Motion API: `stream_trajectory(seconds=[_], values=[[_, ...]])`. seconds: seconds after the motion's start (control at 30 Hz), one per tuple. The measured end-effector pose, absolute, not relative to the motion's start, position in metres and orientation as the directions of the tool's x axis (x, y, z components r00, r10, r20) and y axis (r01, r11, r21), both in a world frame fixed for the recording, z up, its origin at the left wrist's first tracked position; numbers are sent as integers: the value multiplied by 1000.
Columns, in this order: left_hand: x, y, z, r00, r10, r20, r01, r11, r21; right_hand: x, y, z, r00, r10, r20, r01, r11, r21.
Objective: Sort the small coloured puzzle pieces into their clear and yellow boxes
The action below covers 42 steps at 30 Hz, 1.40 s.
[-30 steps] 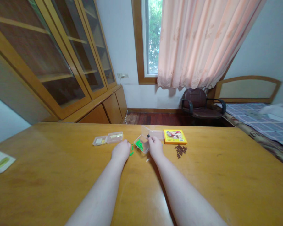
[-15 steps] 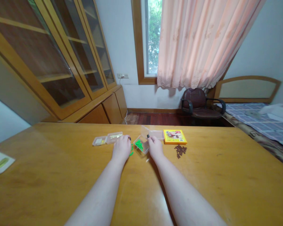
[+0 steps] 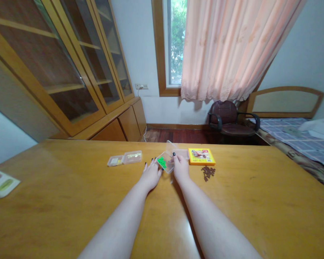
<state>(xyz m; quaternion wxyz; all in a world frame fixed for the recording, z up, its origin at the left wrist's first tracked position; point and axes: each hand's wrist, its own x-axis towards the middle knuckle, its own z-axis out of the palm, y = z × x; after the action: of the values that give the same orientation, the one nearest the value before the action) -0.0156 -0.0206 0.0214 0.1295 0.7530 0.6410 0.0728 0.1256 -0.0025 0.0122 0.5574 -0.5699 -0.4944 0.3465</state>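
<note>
My right hand [image 3: 181, 168] grips the right side of a small clear plastic box [image 3: 169, 167] with its lid hinged up behind. The box is tilted, and several bright green pieces [image 3: 161, 162] lie together at its left end. Just left of the box, my left hand [image 3: 150, 177] lies palm down on the table with its fingers spread, thumb close to the box's edge. Whatever is beneath that palm is hidden. Right of my right hand, a loose pile of small brown pieces [image 3: 208, 172] lies in front of a yellow box [image 3: 201, 157] with a printed top.
Another open clear box [image 3: 132, 157] with pale pieces stands to the left. A clear case [image 3: 184, 154] lies behind my right hand. A white object [image 3: 2, 183] is at the table's left edge. Beyond the wooden table [image 3: 70, 187] are a cabinet, a chair [image 3: 226, 118] and a bed.
My left hand has moved right and nearer, spreading its fingers flat over where loose green pieces lay; those no longer show. The clear box in my right hand has shifted slightly right.
</note>
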Motion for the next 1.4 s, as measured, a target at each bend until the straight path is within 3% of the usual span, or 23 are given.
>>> stream_trajectory(seconds=[0.17, 0.4, 0.53, 0.67, 0.8, 0.97, 1.4], values=[[-16, -21, 35, 172, 983, -64, 920, -137, 368, 127, 1, 8, 281, 951, 131, 116, 102, -988], [-37, -23, 49, 295, 952, -82, 927, -265, 266, 128, 1, 9, 299, 948, 114, 104, 86, -991], [-51, -21, 50, 142, 989, -43, 978, -133, 162, 128, 2, 9, 297, 948, 111, 112, 81, -990], [-55, -24, 45, -62, 989, -135, 994, 73, 80, 126, 4, 5, 298, 948, 113, 99, 87, -991], [-47, -27, 38, -38, 986, -161, 999, 39, 5, 125, 4, 4, 296, 951, 94, 85, 72, -994], [-29, -26, 31, -27, 997, -75, 998, 23, -60, 124, 3, 5, 287, 951, 110, 83, 90, -992], [-26, -18, 23, -30, 999, -14, 999, 30, -41, 124, -1, 5, 277, 952, 131, 109, 104, -989]])
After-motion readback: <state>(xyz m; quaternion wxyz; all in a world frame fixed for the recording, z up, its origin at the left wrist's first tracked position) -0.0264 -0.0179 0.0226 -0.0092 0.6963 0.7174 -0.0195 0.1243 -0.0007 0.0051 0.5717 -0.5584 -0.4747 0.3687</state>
